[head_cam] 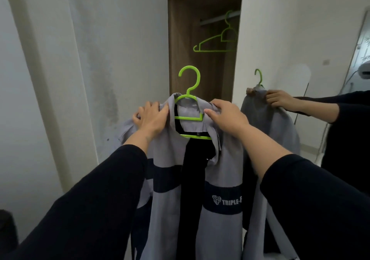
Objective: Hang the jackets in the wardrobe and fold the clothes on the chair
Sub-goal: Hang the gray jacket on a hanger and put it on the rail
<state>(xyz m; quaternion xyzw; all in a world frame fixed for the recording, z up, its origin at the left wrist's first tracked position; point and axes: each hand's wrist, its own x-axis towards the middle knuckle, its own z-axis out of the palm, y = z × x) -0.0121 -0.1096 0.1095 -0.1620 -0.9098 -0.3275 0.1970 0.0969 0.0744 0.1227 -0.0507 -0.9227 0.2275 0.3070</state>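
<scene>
Jacket: I have a grey jacket (170,179) with a dark navy band across the chest held up in front of me, right before the wardrobe opening; its front hangs open, showing a black lining, and white lettering on the band reads "TRIPLE-F".
Hanger in jacket: a lime green hanger (189,107) sits inside the collar, its hook standing upright above the neckline and its lower bar showing across the open front.
Left grip: my left hand (151,117) is clamped on the jacket's left shoulder, fingers curled over the cloth just beside the collar.
Right grip: my right hand (226,115) is clamped on the right shoulder and collar edge, thumb pointing toward the hanger, fingers bent over the fabric.
Sleeves: both of my arms are in black sleeves (90,199) reaching in from the lower corners.
Wardrobe: the wardrobe (180,29) is wood-lined, seen through a narrow gap between pale door panels; a rail (216,19) runs across the upper part.
Spare hanger: a second green hanger (218,39) hangs bare from that rail, tilted, above and behind the jacket.
Mirror: the mirrored door (300,39) on the right reflects the jacket, the hanger hook and one hand.
</scene>
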